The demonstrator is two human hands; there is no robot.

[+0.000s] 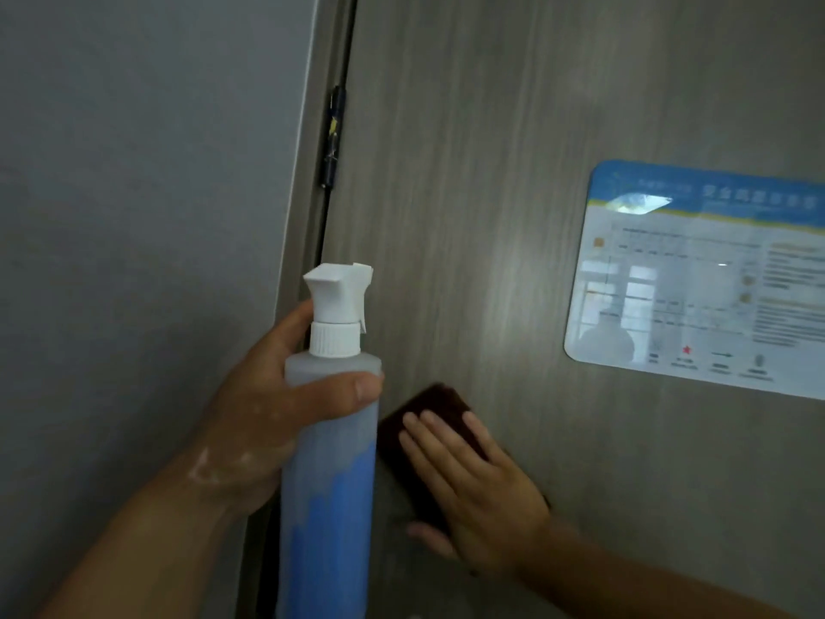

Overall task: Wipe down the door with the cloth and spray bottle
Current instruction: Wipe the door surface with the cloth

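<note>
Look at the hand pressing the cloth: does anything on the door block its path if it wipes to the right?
Yes. The right hand holds the dark cloth flat against the door. Up and to the right, a laminated sign is fixed to the door surface; the cloth would have to pass over or around it.

Grey wall (134,194) at left, plain and matte. Taupe door frame (308,172) runs tilted beside it, with a dark hinge (332,136) in the gap. Laminated notice (705,279), blue-headed, glossy; it reflects a bright window. Light dim, soft glare patch mid-view.
</note>
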